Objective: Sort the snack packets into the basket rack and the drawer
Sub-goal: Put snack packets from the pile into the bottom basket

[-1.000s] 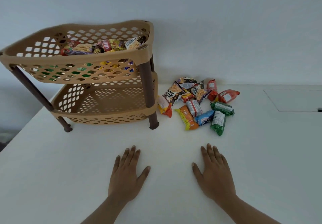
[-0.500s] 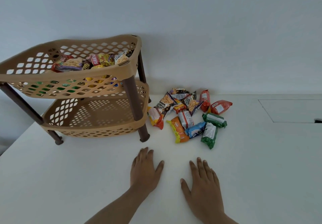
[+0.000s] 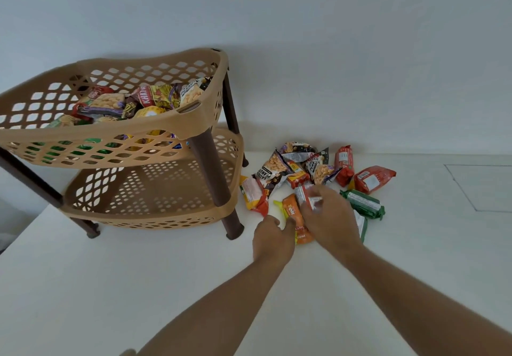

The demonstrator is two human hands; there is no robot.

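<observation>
A pile of snack packets lies on the white table to the right of the tan two-tier basket rack. The rack's upper tier holds several packets; its lower tier shows none. My left hand pinches the near end of an orange packet at the pile's front. My right hand reaches over the pile, its fingers curled on a red-and-white packet. It hides the packets beneath it. No drawer is in view.
Peanut packets, two red packets and a green packet lie at the pile's back and right. A brown rack leg stands just left of the pile. A rectangular panel outline marks the tabletop at far right.
Both hands left their flat rest on the table and moved forward to the pile, the left onto the orange packet, the right onto the red-and-white one. The view came closer.
</observation>
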